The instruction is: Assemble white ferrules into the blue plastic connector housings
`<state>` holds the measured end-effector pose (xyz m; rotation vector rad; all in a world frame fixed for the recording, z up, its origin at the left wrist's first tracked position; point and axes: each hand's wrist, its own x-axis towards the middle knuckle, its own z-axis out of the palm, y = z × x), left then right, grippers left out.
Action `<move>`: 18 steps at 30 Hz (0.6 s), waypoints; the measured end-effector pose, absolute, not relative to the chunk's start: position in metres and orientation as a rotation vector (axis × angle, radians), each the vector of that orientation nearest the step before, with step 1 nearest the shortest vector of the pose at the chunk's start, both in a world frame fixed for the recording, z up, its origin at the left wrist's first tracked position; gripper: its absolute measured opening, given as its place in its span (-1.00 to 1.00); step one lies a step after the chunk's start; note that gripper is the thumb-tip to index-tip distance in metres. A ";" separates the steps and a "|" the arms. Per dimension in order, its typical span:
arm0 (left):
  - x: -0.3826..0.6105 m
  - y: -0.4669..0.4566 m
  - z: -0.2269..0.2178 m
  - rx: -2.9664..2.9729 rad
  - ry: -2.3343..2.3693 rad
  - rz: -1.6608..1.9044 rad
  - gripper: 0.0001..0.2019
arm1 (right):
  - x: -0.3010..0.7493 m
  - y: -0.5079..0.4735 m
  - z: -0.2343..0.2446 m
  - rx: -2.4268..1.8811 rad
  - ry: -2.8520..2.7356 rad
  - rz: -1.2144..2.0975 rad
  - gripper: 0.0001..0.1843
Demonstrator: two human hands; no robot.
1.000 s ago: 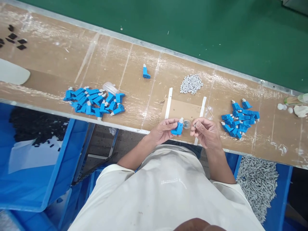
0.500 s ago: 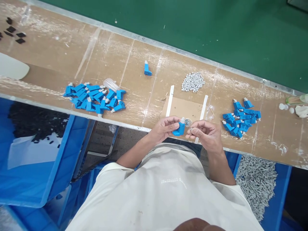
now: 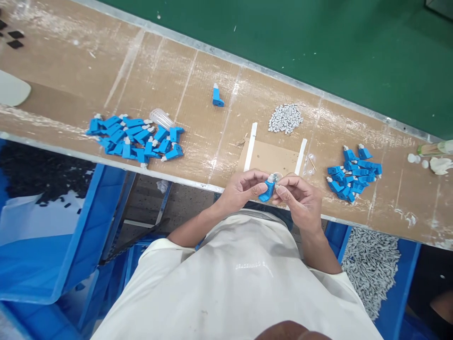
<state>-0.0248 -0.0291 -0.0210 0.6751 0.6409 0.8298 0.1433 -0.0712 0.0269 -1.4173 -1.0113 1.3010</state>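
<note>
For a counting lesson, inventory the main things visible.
Long table: one, brown, across picture
L-shaped plastic part: one, blue, below centre
Similar parts: many, blue, table left, centre, right
Small pellets: many, grey, table centre
Tape strips: two, white, table centre
Flat pieces: several, black, far left
Rounded plastic ware: count unclear, transparent, by left pile
Plastic bins: several, blue, beside table
Slim pieces: many, grey, right bin
Left hand: one, bare, holding plastic part
Right hand: one, bare, beside it

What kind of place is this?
Probably a workshop or factory. There's a long workbench, a heap of matching blue pieces on it, and a blue bin nearby holding lots of small grey parts.
</note>
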 end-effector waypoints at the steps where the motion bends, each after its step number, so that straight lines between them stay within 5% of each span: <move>1: -0.025 -0.029 -0.021 0.682 0.645 0.834 -0.61 | 0.142 -0.071 0.026 -1.419 -1.019 1.286 -0.70; 18: -0.022 -0.030 -0.021 0.884 0.735 0.958 -0.66 | 0.144 -0.067 0.018 -1.468 -1.053 1.219 -0.74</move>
